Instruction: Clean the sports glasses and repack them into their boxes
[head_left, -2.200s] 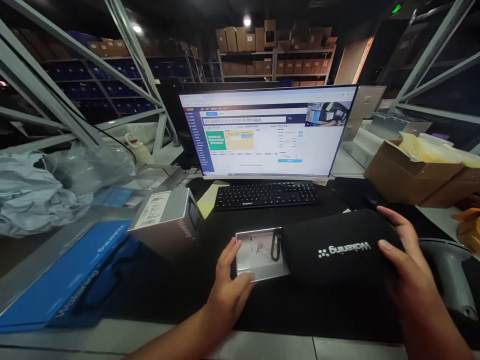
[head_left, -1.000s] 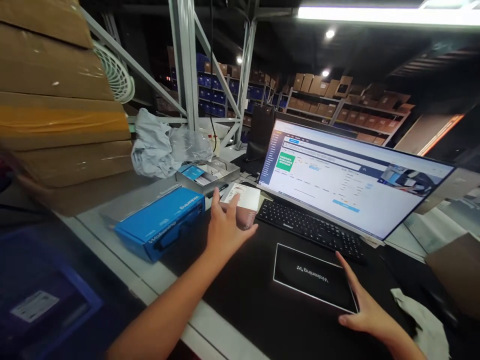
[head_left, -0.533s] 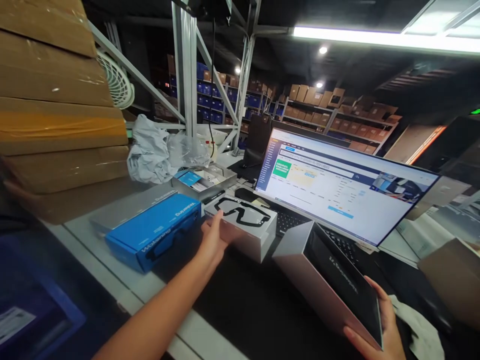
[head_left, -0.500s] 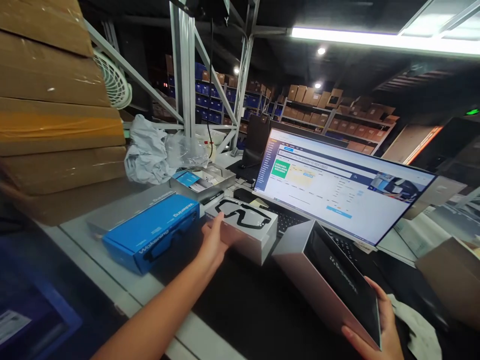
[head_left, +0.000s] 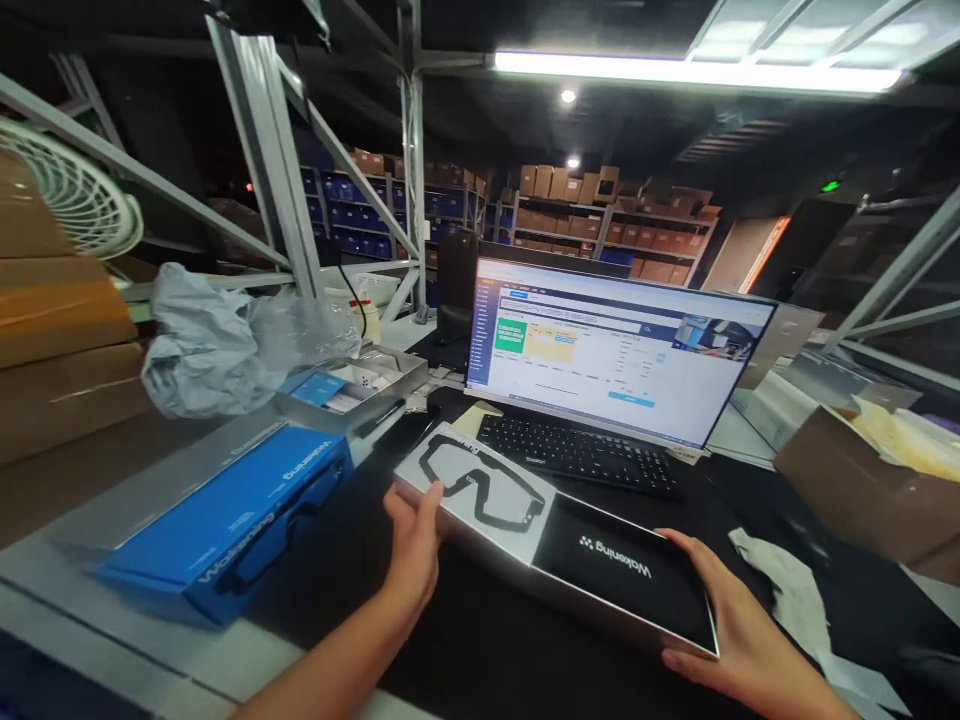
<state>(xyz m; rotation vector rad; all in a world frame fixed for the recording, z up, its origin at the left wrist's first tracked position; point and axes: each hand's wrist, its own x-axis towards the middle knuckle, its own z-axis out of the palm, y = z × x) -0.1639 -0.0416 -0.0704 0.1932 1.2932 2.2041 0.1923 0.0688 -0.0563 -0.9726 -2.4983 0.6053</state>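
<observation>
My left hand (head_left: 414,545) is closed on the near left end of a white box (head_left: 480,490), which has a black picture of wraparound glasses on top. At the other end, my right hand (head_left: 724,610) grips a black-topped box (head_left: 622,570) marked "Wakening" between thumb and fingers. Both boxes lie in one line, the black top meeting the white one edge to edge. Whether one sits partly inside the other I cannot tell. To the left rests a blue box (head_left: 247,520) with the same brand name, on the desk beside my left hand.
Behind the boxes stand a black keyboard (head_left: 577,450) and a lit monitor (head_left: 600,350). An open grey box (head_left: 360,390) with papers and crumpled plastic bags (head_left: 202,340) sit at back left. On the right are a pale crumpled cloth or paper (head_left: 787,590) and an open carton (head_left: 847,480).
The black-topped box has come down from a steep tilt and moved left against the white box. The view has turned to the right. Both hands keep their holds.
</observation>
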